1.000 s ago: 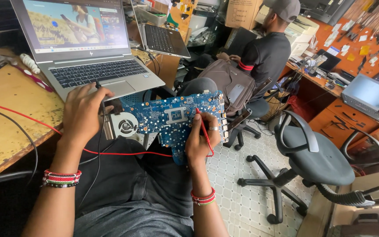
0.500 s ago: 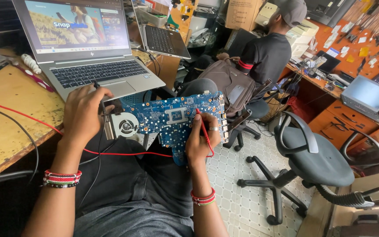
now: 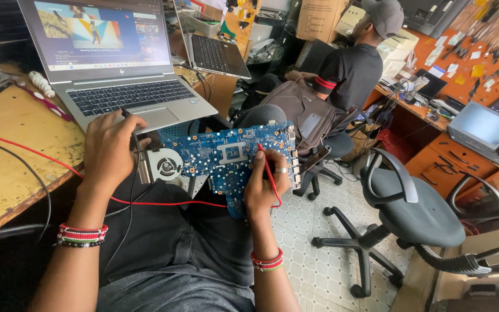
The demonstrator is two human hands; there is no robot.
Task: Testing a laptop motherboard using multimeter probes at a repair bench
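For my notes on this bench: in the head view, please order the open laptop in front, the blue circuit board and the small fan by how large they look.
1. Open laptop, largest.
2. Blue circuit board, held by the right hand.
3. Small fan, beside the left hand.
The board is nearer the camera, yet looks smaller.

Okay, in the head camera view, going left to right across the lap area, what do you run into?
Left hand holding a black probe → small cooling fan → blue circuit board → right hand holding a red probe → empty grey office chair.
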